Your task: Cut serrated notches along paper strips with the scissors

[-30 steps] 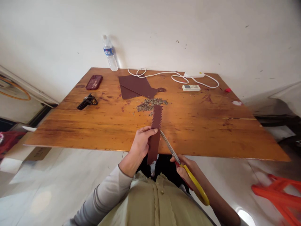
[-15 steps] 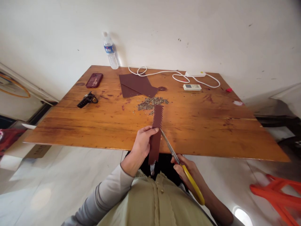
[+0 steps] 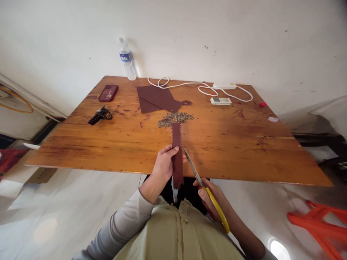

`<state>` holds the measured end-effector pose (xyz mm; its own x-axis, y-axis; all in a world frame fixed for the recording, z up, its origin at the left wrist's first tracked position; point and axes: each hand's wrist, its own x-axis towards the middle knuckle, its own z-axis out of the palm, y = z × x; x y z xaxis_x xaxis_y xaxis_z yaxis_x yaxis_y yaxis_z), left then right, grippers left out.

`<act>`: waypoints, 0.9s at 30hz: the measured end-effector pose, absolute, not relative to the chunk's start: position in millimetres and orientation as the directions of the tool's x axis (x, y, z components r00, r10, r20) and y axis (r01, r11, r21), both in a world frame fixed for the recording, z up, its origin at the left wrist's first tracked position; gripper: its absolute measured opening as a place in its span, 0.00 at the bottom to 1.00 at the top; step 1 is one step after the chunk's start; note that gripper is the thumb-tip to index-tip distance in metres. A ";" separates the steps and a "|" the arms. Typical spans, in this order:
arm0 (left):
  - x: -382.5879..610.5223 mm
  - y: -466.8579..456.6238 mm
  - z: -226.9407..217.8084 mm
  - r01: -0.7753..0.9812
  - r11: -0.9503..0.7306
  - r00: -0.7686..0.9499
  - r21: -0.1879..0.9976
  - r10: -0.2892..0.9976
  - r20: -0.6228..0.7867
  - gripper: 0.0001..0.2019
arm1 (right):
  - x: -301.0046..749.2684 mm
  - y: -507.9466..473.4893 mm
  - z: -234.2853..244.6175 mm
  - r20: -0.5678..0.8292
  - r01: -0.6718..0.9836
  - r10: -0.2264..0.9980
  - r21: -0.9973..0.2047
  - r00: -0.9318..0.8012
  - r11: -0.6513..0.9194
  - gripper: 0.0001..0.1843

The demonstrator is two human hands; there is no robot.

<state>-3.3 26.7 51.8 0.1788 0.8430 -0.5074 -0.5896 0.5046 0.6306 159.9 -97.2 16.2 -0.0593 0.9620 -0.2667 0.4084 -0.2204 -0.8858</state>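
Observation:
My left hand (image 3: 164,164) pinches a long brown strip (image 3: 177,168), paper or card by its look, thumb on top and fingers beneath. Small saw-like notches line both long edges of its far half, and the near end is jagged too. In my right hand (image 3: 214,198) is a pair of scissors (image 3: 199,178) with yellow and red handles. Their blades point away from me, the tips just right of the strip and slightly apart from it. Beyond the strip's far end lies a heap of small brownish scraps (image 3: 175,118).
Brown sheets (image 3: 155,97) overlap behind the scraps. A bottle (image 3: 127,61), a dark red phone (image 3: 108,93) and a black strap-like item (image 3: 100,115) stand left on the wooden table (image 3: 81,144). A white cable, power strip (image 3: 224,86) and remote (image 3: 220,101) lie back right. An orange stool (image 3: 320,224) is beside it.
The strip has swung a little left at its far end. The scissors have come away from its right edge, and my right hand has shifted slightly left.

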 end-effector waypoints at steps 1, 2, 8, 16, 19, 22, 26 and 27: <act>-3.4 26.8 51.6 -0.587 0.507 0.177 0.632 0.842 -0.510 0.15 | 159.4 -97.9 14.6 -0.267 0.397 0.962 -0.891 -0.067 -0.220 0.18; -3.5 26.8 51.2 -0.583 0.506 0.178 0.636 0.843 -0.508 0.15 | 158.7 -98.9 12.6 -0.272 0.380 0.959 -0.897 -0.074 -0.225 0.18; -5.2 25.3 48.1 -0.560 0.464 0.156 0.686 0.873 -0.463 0.20 | 154.7 -105.2 1.6 -0.298 0.275 0.952 -0.923 -0.072 -0.268 0.18; -7.5 24.3 51.4 -0.484 0.493 0.183 0.723 0.865 -0.467 0.17 | 155.2 -95.0 22.8 -0.195 0.442 0.979 -0.884 -0.052 -0.153 0.15; -7.9 23.1 52.0 -0.460 0.495 0.205 0.737 0.867 -0.455 0.18 | 156.2 -93.6 20.8 -0.207 0.456 0.978 -0.874 -0.031 -0.171 0.15; -8.3 21.7 52.6 -0.473 0.461 0.234 0.751 0.888 -0.397 0.16 | 157.9 -94.3 16.3 -0.224 0.474 0.975 -0.859 -0.005 -0.195 0.13; -10.4 21.2 54.8 -0.455 0.452 0.286 0.767 0.890 -0.355 0.14 | 159.2 -93.7 15.9 -0.193 0.475 0.981 -0.862 0.020 -0.179 0.14; -11.1 21.3 55.2 -0.449 0.462 0.294 0.765 0.885 -0.361 0.12 | 159.3 -93.2 16.9 -0.195 0.471 0.981 -0.863 0.020 -0.181 0.15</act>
<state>-11.1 21.3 55.2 0.2938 0.8849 -0.3614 -0.4488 0.4615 0.7652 159.3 -93.2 16.9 0.0197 0.9807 -0.1946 0.4714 -0.1808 -0.8632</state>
